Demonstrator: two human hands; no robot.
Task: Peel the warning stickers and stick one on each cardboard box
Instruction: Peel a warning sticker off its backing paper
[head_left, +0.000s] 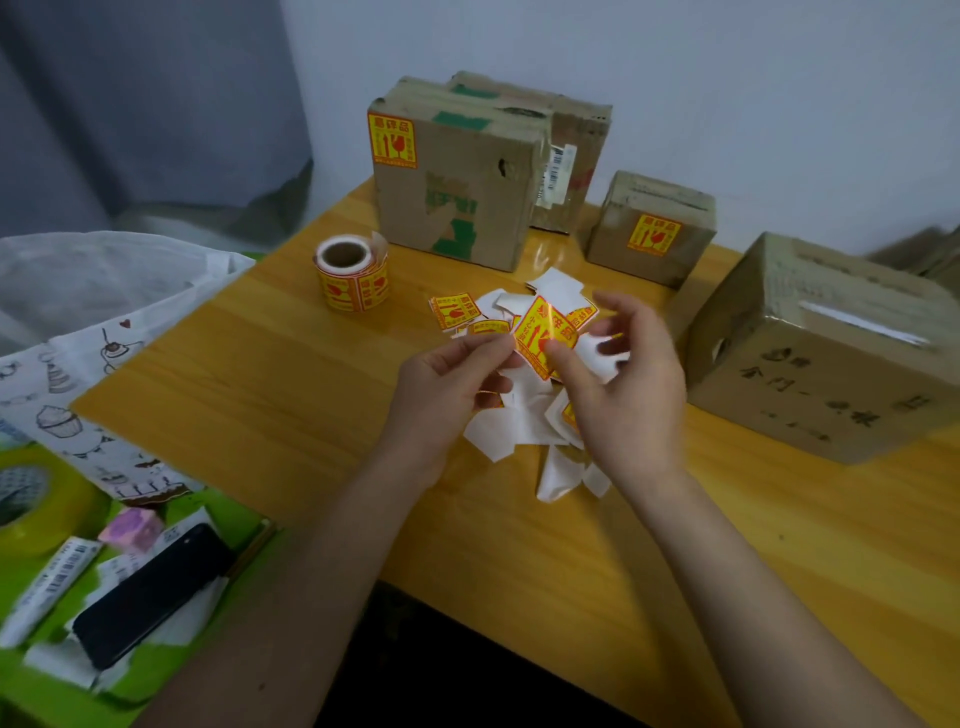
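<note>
Head cam is showing both hands pinching one yellow warning sticker (545, 335) above a pile of white backing scraps (524, 421) on the wooden table (260, 374). Left hand (447, 384) is gripping its left corner, right hand (628, 395) is holding the lower edge with thumb and finger. Sticker roll (352, 278) is sitting further back on the left. Big box (452, 176) and small box (652, 228) are already wearing stickers, while the right box (826, 358) is showing none.
</note>
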